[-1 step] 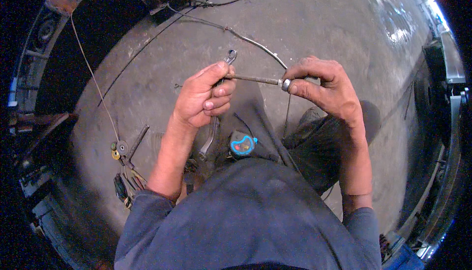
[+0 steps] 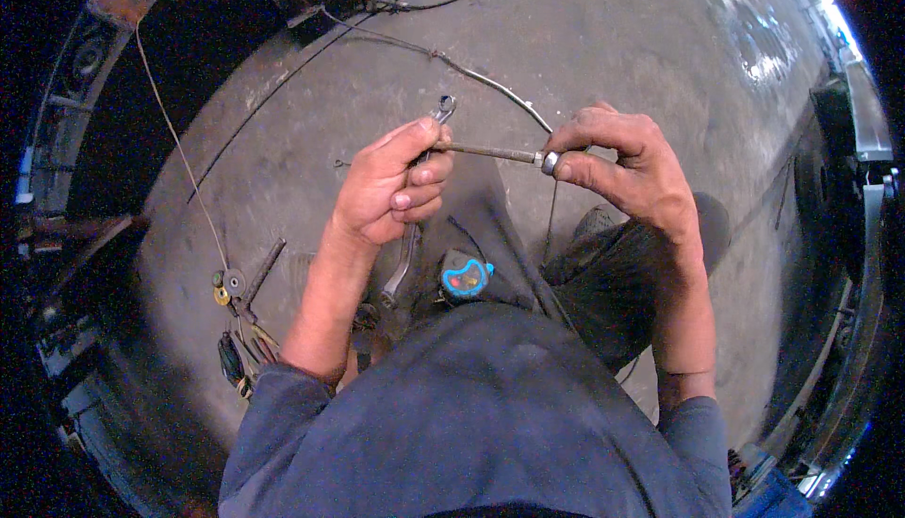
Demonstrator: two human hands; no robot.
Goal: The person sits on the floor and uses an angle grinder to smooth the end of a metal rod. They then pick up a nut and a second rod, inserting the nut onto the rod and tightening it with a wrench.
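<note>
My left hand [image 2: 391, 183] is closed around a metal wrench [image 2: 405, 259], whose ring end sticks out above the thumb and whose other end points down. The same hand also grips one end of a thin threaded-looking rod [image 2: 492, 151]. The rod runs across to the right, where a shiny nut [image 2: 550, 163] sits at its end. Thumb and fingers of my right hand [image 2: 627, 164] pinch that nut. Inside the left fist, the rod's end is hidden. A silver-sheathed cable [image 2: 504, 92] passes behind my right fingers.
Beneath my hands, a round grey-and-blue case [image 2: 465, 278] lies near my lap. A pulley-like metal piece [image 2: 229, 284] with a cord and several tools is on the concrete floor [image 2: 603, 37] at left. A dark cable [image 2: 283, 84] curves toward machinery at the top left.
</note>
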